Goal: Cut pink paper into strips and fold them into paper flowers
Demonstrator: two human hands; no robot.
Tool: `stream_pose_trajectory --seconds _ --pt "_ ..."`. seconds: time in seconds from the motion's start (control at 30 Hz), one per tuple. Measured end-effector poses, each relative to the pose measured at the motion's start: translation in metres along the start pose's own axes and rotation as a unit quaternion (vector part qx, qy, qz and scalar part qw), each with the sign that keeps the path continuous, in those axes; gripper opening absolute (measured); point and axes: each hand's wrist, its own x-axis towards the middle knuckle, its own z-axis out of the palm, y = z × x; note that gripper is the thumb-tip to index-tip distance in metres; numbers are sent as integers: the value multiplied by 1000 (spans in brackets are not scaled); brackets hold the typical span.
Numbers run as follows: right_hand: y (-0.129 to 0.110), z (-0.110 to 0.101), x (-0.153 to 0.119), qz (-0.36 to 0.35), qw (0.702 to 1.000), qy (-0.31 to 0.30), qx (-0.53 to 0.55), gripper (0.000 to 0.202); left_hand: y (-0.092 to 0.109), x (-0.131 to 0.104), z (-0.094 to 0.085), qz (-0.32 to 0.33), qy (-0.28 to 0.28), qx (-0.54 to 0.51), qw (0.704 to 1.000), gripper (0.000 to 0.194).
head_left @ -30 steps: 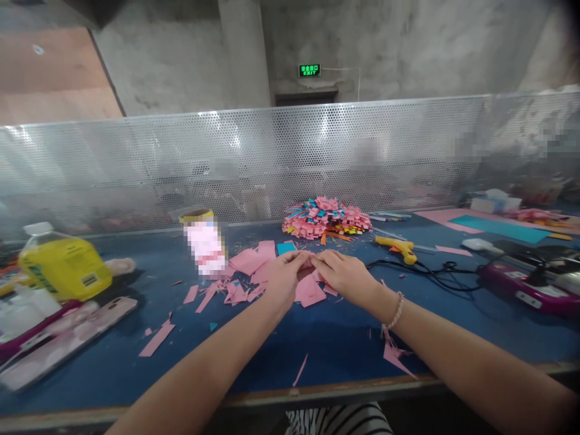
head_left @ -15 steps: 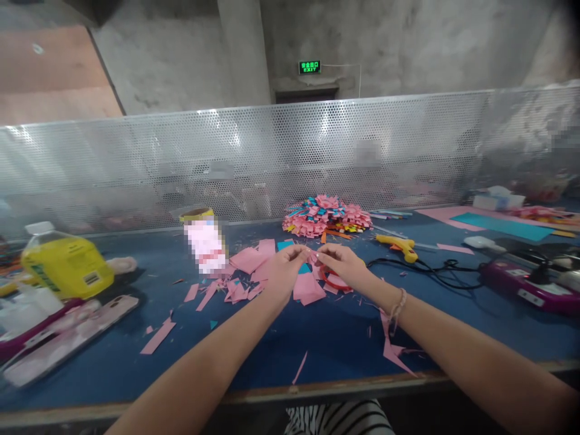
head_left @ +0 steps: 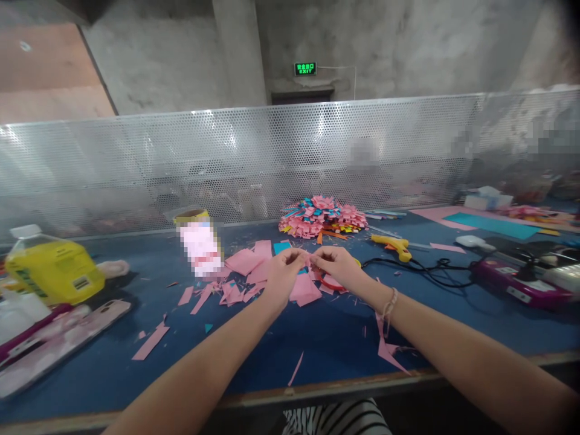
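My left hand (head_left: 284, 275) and my right hand (head_left: 338, 266) meet fingertip to fingertip just above the table. Both pinch a small piece of pink paper (head_left: 309, 260), mostly covered by the fingers. Below them lie pink paper squares (head_left: 306, 292) and a bit of blue paper. A red loop-shaped thing (head_left: 334, 284), partly hidden, rests under my right hand. Left of my hands is a heap of pink paper sheets (head_left: 244, 261) and cut scraps (head_left: 232, 293).
Behind my hands stands a pile of pink, blue and yellow paper pieces (head_left: 317, 216). A yellow glue gun (head_left: 393, 246) lies to the right, its black cable near a purple power strip (head_left: 507, 283). At left are a yellow-labelled jug (head_left: 54, 269) and a phone (head_left: 86, 335).
The fingertips of my two hands have come slightly closer together over the pink piece. The whole view has shifted a little, so table things sit farther left.
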Motion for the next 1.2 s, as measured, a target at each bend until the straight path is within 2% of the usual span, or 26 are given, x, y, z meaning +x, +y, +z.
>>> stream_pose_trajectory --seconds 0.2,0.3,0.43,0.53,0.63,0.8,0.97,1.2 --pt "1 2 1 18 999 39 10 24 1 -2 3 -31 -24 -22 999 18" --pt "4 3 2 39 998 26 52 25 1 -2 2 -55 -16 -34 998 19" --pt "8 3 3 67 992 8 108 26 -1 0 1 -105 -14 -101 989 21" --pt "8 2 2 62 990 0 127 26 -1 0 1 -131 -20 -130 983 22" --pt "6 -1 3 50 989 -29 137 25 2 -1 1 -123 -44 -104 986 21" --pt "1 -7 5 2 994 20 106 13 6 -7 3 -108 -99 -54 988 20" --pt "0 -10 4 16 995 4 103 14 9 -9 5 -129 -104 -71 984 22" --pt "-3 -11 3 6 997 19 71 7 9 -9 5 -137 -105 -96 980 25"
